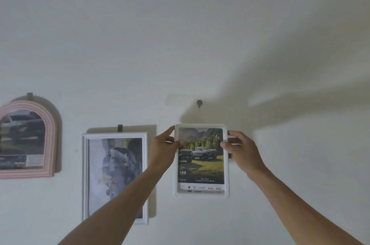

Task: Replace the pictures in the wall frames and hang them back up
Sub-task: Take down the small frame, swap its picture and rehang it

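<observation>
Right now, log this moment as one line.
step: rehanging | held: white rectangular truck-picture frame | left hand: grips left edge | right hand: grips right edge | dark wall hook: bare above

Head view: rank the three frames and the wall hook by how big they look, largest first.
1. White frame hanging in the middle, tallest.
2. Pink arched frame and the truck frame in both hands: alike; the pink one is cut off at the edge and the truck frame may be nearer, so unranked.
3. Hook, smallest.

Both arms reach up and forward; the left hand (164,145) pinches the left edge of the white frame (201,193), thumb on its front; the right hand (243,149) grips its right edge, fingers (232,134) curled.
</observation>
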`<state>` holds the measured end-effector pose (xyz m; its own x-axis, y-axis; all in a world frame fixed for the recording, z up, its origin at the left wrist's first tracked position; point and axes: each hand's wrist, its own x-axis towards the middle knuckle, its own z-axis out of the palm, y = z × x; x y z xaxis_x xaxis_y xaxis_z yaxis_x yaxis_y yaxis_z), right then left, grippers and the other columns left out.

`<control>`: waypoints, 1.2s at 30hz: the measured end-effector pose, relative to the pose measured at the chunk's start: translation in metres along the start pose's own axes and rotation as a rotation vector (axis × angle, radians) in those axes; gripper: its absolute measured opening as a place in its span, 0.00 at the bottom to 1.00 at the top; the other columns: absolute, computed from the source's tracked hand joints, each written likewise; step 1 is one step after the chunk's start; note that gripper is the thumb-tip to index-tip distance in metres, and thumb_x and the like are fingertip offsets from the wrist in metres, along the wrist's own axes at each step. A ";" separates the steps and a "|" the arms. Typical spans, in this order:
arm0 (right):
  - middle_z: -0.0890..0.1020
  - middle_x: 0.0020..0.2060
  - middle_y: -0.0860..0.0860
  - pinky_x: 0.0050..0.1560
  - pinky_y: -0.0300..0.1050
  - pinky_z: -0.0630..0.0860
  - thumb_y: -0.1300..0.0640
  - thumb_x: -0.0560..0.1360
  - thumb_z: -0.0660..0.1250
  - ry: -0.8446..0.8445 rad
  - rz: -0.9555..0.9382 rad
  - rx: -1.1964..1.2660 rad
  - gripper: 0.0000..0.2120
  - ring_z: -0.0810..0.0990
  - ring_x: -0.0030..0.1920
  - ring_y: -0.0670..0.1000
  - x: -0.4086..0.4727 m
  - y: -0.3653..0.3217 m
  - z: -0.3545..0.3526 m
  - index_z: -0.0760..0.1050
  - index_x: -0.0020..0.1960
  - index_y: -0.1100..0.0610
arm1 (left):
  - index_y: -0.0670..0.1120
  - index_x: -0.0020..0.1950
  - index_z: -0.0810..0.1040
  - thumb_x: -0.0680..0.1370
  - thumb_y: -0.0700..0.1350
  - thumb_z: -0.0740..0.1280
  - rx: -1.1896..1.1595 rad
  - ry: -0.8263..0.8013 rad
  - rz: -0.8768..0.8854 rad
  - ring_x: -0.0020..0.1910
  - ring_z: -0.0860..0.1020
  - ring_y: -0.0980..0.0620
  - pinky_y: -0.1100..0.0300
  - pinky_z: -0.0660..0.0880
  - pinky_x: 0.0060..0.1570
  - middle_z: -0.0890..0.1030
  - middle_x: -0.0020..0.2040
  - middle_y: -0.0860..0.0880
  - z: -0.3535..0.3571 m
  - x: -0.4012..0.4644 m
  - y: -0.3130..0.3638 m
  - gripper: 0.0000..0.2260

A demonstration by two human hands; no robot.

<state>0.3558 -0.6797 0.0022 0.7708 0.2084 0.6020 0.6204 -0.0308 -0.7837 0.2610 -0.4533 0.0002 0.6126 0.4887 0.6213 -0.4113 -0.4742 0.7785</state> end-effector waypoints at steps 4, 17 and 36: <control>0.83 0.48 0.48 0.43 0.48 0.82 0.57 0.75 0.73 0.013 -0.054 -0.023 0.16 0.84 0.46 0.51 0.037 -0.003 -0.001 0.77 0.62 0.52 | 0.60 0.69 0.74 0.73 0.48 0.73 0.144 0.046 0.063 0.38 0.80 0.52 0.58 0.75 0.43 0.84 0.39 0.54 0.010 0.032 0.013 0.25; 0.82 0.45 0.42 0.51 0.49 0.81 0.58 0.74 0.73 0.098 -0.170 -0.054 0.17 0.82 0.45 0.46 0.085 0.009 0.012 0.78 0.62 0.52 | 0.51 0.69 0.75 0.75 0.42 0.72 0.389 0.148 0.203 0.41 0.79 0.46 0.53 0.77 0.47 0.82 0.37 0.45 0.027 0.072 0.024 0.23; 0.84 0.44 0.43 0.46 0.46 0.76 0.51 0.75 0.72 0.189 -0.248 -0.284 0.11 0.83 0.47 0.49 0.080 0.014 0.020 0.78 0.57 0.49 | 0.50 0.68 0.74 0.75 0.47 0.71 0.627 0.147 0.339 0.40 0.75 0.48 0.53 0.76 0.42 0.76 0.40 0.48 0.024 0.075 0.007 0.21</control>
<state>0.4237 -0.6438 0.0365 0.5894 0.0617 0.8055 0.7857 -0.2756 -0.5538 0.3206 -0.4375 0.0497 0.4047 0.3132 0.8592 -0.0708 -0.9260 0.3709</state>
